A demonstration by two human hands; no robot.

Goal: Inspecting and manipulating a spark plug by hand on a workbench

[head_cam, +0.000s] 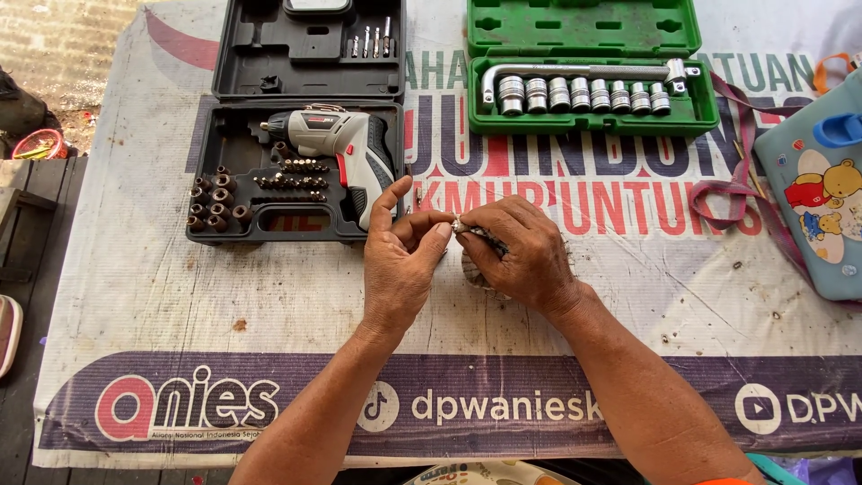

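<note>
— Head view first: what's the biggest thing down there?

— A table (135, 287) covered with a printed banner. Toward its far edge, left of centre, lies an open black tool case (235, 162) with a grey and red cordless screwdriver (337, 144) in it, plus rows of bits and small sockets. Right of that, also at the far edge, sits an open green case (584, 112) holding a ratchet handle and a line of shiny sockets. A pale blue bag (817, 207) with cartoon bears is at the right edge.

— And the hands?

— Both are together near the middle of the table, just in front of the black case. The left hand (400, 269) and right hand (525, 256) pinch a small metal part (462, 226) between their fingertips; I can't tell exactly what it is.

— What could go wrong?

— My guess: the part is tiny and held only by fingertips, so a slip could drop it onto the busy print, where it would be hard to spot, or send it rolling off the near edge.
</note>
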